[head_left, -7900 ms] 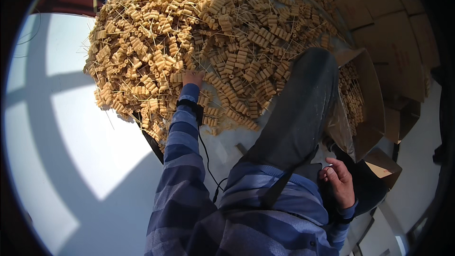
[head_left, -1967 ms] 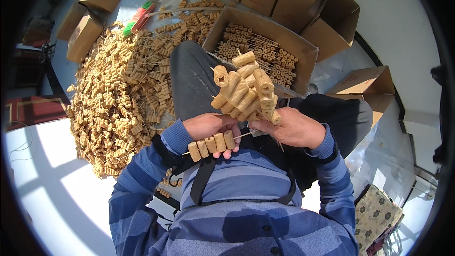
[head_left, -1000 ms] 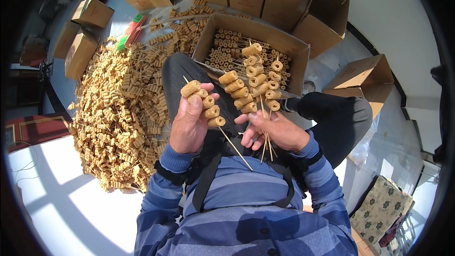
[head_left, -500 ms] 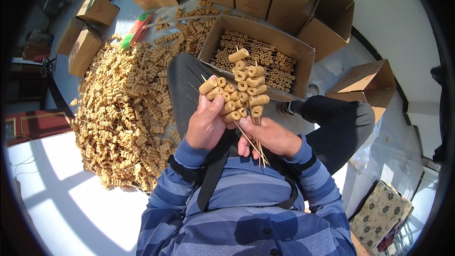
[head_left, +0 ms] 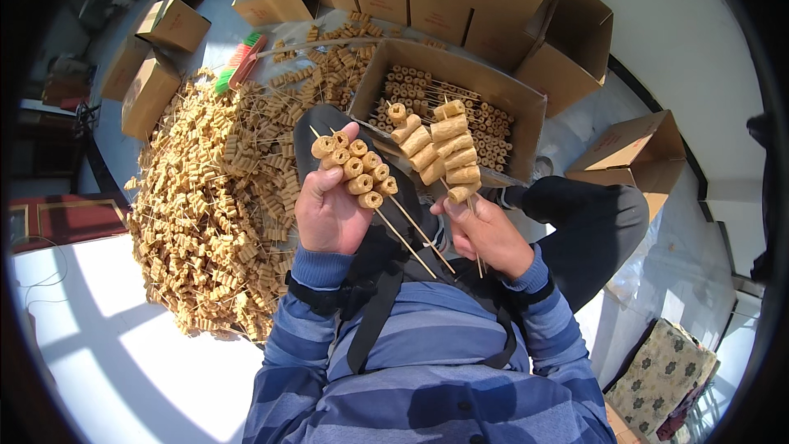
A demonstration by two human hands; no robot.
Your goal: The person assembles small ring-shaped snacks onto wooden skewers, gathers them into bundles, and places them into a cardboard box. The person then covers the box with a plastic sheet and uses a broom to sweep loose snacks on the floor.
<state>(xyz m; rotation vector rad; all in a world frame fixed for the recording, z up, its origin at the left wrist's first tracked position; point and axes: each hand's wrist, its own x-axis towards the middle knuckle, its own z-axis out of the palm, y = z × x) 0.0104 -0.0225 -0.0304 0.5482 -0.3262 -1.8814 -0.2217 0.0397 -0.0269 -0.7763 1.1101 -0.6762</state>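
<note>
Side by side over my lap are my two hands, each with skewers of tan, hollow rolled pieces on thin wooden sticks. My left hand (head_left: pixel 333 210) grips two skewers (head_left: pixel 355 166) by their rolls, open roll ends facing up and bare sticks slanting down to the right. My right hand (head_left: pixel 486 234) pinches the bare sticks of another pair of skewers (head_left: pixel 454 152), whose rolls point up and fan apart. Just beyond them stands an open cardboard box (head_left: pixel 526 136) holding rows of similar skewers (head_left: pixel 489 127), neatly layered.
A large heap of loose skewers (head_left: pixel 209 205) covers the floor at my left. Behind it lies a broom (head_left: pixel 240 62) with green and red bristles. Cardboard boxes (head_left: pixel 567 41) line the back and right. A flowered cloth (head_left: pixel 662 370) sits at lower right.
My hands have moved apart, splitting the single bunch of skewers into a left pair and a right pair. The left skewers have turned so their roll ends face up.
</note>
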